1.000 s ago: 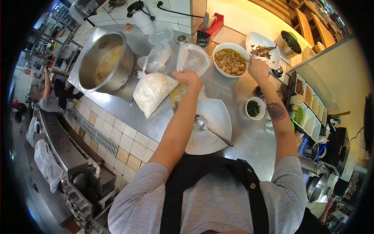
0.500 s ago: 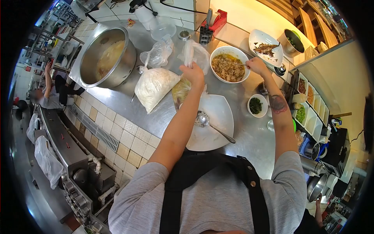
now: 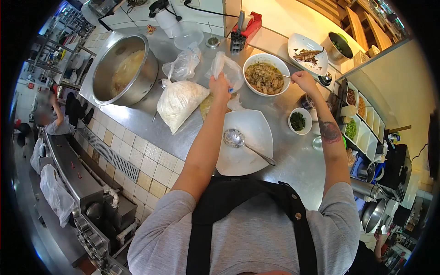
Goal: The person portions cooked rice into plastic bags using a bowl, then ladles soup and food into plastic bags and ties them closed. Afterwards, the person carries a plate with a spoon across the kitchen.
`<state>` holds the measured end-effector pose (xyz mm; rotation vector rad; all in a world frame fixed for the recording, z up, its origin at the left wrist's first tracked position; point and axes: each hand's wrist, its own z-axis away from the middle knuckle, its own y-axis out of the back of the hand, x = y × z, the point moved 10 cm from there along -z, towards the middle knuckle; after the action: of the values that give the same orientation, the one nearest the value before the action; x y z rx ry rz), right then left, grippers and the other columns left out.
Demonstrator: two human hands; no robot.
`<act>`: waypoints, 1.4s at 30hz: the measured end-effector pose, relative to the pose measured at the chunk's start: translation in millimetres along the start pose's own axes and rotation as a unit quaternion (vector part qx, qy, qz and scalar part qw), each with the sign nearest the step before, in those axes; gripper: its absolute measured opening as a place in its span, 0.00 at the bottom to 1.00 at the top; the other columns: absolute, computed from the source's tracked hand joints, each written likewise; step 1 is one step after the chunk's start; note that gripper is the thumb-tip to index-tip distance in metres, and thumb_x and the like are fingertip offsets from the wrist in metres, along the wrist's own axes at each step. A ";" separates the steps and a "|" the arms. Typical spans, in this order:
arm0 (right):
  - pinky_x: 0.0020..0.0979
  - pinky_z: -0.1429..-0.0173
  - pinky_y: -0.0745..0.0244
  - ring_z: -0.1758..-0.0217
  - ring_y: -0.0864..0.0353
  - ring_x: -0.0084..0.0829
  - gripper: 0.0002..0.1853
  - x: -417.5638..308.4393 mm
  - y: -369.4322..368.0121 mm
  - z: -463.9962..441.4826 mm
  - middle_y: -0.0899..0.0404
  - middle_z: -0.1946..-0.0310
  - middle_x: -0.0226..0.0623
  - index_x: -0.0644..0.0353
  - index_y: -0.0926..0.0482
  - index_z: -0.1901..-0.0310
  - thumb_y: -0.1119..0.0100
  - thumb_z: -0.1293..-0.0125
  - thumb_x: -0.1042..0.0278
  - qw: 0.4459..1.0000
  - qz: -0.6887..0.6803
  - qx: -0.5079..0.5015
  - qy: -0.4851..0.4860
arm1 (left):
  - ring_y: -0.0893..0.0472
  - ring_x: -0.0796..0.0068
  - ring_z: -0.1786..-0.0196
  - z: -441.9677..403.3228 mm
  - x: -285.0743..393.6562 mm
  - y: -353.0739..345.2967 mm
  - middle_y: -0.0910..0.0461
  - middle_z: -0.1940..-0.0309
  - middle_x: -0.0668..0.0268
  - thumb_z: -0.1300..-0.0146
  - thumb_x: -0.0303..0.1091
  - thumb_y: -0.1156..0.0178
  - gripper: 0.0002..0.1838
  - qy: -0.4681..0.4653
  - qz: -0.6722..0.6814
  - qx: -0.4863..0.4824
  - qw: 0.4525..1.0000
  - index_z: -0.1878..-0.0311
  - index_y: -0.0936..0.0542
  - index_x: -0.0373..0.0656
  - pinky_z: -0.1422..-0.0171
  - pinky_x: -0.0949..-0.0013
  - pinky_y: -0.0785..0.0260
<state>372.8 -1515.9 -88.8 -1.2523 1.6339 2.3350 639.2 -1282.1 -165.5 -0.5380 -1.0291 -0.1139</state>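
Squarish white dish [image 3: 240,162] wearer-side of left hand [image 3: 220,85]. Round white bowl [image 3: 263,57], brownish chunky food, between hands. Left's bunching clear plastic bag [image 3: 225,66], blue patch [image 3: 231,90] too tiny to make out. Right hand [image 3: 304,81] pinching slim metal utensil [image 3: 283,75] dipping into bowl.

Both arms [image 3: 203,142] outstretched forward, left hand [image 3: 220,86] curled, right hand [image 3: 304,82] in a pinching grip.

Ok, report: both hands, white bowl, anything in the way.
Left hand gripping clear plastic bag. Right hand holding utensil, reaching into white bowl. Food inside; nothing seen covering it.
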 end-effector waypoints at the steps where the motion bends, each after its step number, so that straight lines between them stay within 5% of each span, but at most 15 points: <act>1: 0.27 0.68 0.33 0.78 0.27 0.27 0.13 2.1 2.1 -1.2 0.27 0.86 0.35 0.57 0.20 0.81 0.47 0.51 0.57 1.000 0.007 0.013 0.002 | 0.27 0.74 0.77 -3.2 0.5 3.1 0.27 0.73 0.65 0.38 0.33 0.47 0.12 -0.008 -0.011 0.005 1.000 0.54 0.28 0.38 0.82 0.68 0.36; 6: 0.27 0.69 0.33 0.79 0.26 0.27 0.13 2.5 5.6 -0.5 0.27 0.86 0.35 0.57 0.20 0.80 0.47 0.51 0.57 0.999 0.012 0.033 0.011 | 0.34 0.79 0.85 -7.9 -2.2 8.8 0.31 0.78 0.70 0.38 0.37 0.44 0.11 -0.011 -0.030 0.020 0.999 0.55 0.28 0.44 0.86 0.72 0.40; 14: 0.27 0.70 0.31 0.78 0.25 0.27 0.14 -56.5 6.7 0.4 0.25 0.85 0.35 0.58 0.19 0.79 0.47 0.49 0.56 1.000 0.011 -0.017 0.020 | 0.38 0.82 0.84 4.8 -14.5 -21.9 0.37 0.81 0.74 0.37 0.39 0.44 0.11 0.095 0.048 -0.090 0.990 0.55 0.27 0.47 0.84 0.75 0.43; 17: 0.32 0.68 0.27 0.75 0.20 0.30 0.13 -117.9 -10.1 4.6 0.23 0.84 0.38 0.56 0.18 0.78 0.46 0.48 0.58 0.997 0.043 -0.010 0.060 | 0.37 0.82 0.84 -0.6 -14.6 -15.7 0.37 0.81 0.74 0.36 0.39 0.45 0.10 0.103 0.092 -0.086 0.987 0.55 0.27 0.47 0.84 0.75 0.43; 21: 0.38 0.67 0.23 0.70 0.18 0.41 0.08 -169.8 -95.0 9.7 0.20 0.73 0.46 0.62 0.20 0.71 0.47 0.45 0.70 0.953 0.255 0.029 0.162 | 0.35 0.81 0.81 -3.8 -10.1 -2.0 0.35 0.78 0.72 0.36 0.38 0.46 0.11 0.097 0.125 -0.071 0.985 0.53 0.28 0.47 0.83 0.75 0.40; 24: 0.37 0.66 0.23 0.69 0.20 0.41 0.07 -211.5 -110.7 45.8 0.22 0.72 0.44 0.64 0.22 0.68 0.47 0.47 0.73 0.890 0.312 0.150 0.297 | 0.29 0.77 0.76 -13.5 -7.1 12.2 0.31 0.75 0.69 0.36 0.37 0.46 0.13 0.053 0.043 -0.065 0.996 0.50 0.29 0.46 0.79 0.71 0.33; 27: 0.36 0.66 0.24 0.68 0.22 0.39 0.07 -216.8 -92.6 59.4 0.25 0.74 0.41 0.63 0.23 0.68 0.47 0.49 0.73 0.891 0.232 0.196 0.338 | 0.28 0.76 0.81 -22.2 -3.7 21.9 0.28 0.75 0.66 0.37 0.37 0.46 0.12 0.006 0.053 -0.036 0.998 0.54 0.30 0.42 0.84 0.68 0.35; 30: 0.35 0.66 0.24 0.68 0.22 0.37 0.07 -215.9 -114.2 65.2 0.26 0.75 0.41 0.63 0.23 0.68 0.46 0.50 0.73 0.865 0.297 0.163 0.369 | 0.23 0.65 0.68 -25.7 -9.4 23.5 0.27 0.66 0.62 0.35 0.36 0.48 0.14 0.019 0.069 -0.047 0.996 0.49 0.31 0.42 0.74 0.62 0.26; 36: 0.36 0.67 0.24 0.68 0.22 0.38 0.05 -222.1 -104.6 65.6 0.26 0.74 0.40 0.61 0.23 0.71 0.46 0.50 0.73 0.880 0.265 0.170 0.355 | 0.22 0.62 0.65 -13.3 -5.9 15.6 0.28 0.61 0.60 0.35 0.36 0.48 0.17 0.031 0.077 -0.082 0.993 0.46 0.34 0.42 0.70 0.60 0.24; 42: 0.41 0.68 0.24 0.72 0.21 0.44 0.08 -208.9 -48.8 66.9 0.23 0.76 0.47 0.61 0.22 0.73 0.47 0.44 0.67 0.934 0.141 0.202 0.258 | 0.23 0.61 0.59 2.8 0.8 12.4 0.28 0.56 0.57 0.47 0.32 0.34 0.32 0.008 0.080 -0.046 0.996 0.43 0.41 0.43 0.67 0.56 0.25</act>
<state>496.2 -1356.8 11.0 -1.7094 2.4376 1.7137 641.6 -1269.9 -168.3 -0.7000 -0.9644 -0.0234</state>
